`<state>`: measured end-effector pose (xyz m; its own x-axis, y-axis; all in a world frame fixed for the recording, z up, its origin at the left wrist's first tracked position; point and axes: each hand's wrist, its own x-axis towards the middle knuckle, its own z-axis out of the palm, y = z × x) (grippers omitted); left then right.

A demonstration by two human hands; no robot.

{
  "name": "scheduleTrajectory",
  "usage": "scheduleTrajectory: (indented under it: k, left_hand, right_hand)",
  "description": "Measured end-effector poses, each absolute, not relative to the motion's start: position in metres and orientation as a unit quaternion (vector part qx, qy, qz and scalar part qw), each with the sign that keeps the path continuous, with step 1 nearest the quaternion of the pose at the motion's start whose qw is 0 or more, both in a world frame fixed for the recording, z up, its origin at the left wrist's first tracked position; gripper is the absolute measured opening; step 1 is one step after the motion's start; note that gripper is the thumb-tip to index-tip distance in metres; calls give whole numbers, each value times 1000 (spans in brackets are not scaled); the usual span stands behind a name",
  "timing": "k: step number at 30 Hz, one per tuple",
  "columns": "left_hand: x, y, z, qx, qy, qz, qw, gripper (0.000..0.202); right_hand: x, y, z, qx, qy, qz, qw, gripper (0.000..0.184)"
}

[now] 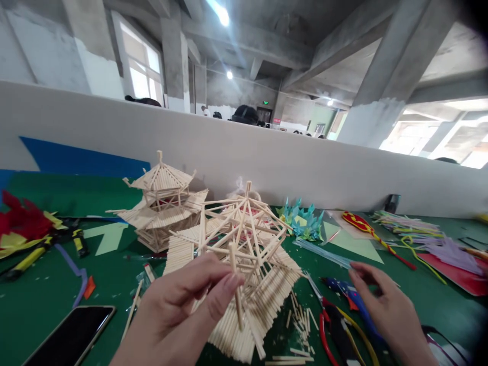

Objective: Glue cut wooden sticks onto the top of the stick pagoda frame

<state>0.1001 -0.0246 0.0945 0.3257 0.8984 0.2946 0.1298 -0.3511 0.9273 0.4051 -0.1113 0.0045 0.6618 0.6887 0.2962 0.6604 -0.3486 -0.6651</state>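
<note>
My left hand [190, 310] is closed in a pinch on a thin wooden stick [239, 307], which stands nearly upright before the pavilion model [247, 218]. That model has an open frame of sticks above a slatted lower roof. My right hand [389, 310] is at the right with thumb and forefinger curled together; whether anything is between them cannot be made out. Its fingertips are at the near end of some translucent glue sticks [324, 252]. Partly behind this hand lies a blue glue gun [339, 285]. Pliers [339, 330] with red and yellow handles lie nearer me.
A second stick pavilion [160, 203] stands behind to the left. A phone [72, 335] lies front left, near a yellow cutter [32, 258]. Cut stick pieces [303, 317] litter the green table. Folded teal paper [303, 221] and paper strips [407, 229] lie before a white partition [324, 173].
</note>
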Motion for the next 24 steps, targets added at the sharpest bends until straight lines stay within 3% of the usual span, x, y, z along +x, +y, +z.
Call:
scheduleTrajectory:
  k: [4,9,24]
  left_hand:
    - [104,-14,106,778,341,367,379,22]
    - [111,-1,119,790,334,385,341,25]
    - [117,22,141,798,306,430,292,21]
  right_hand:
    - [322,-90,75,-644,-573,35,505,13]
    - [268,-56,116,-515,-687,119,499,8]
    - [254,-25,136,-522,-716,97,452,11]
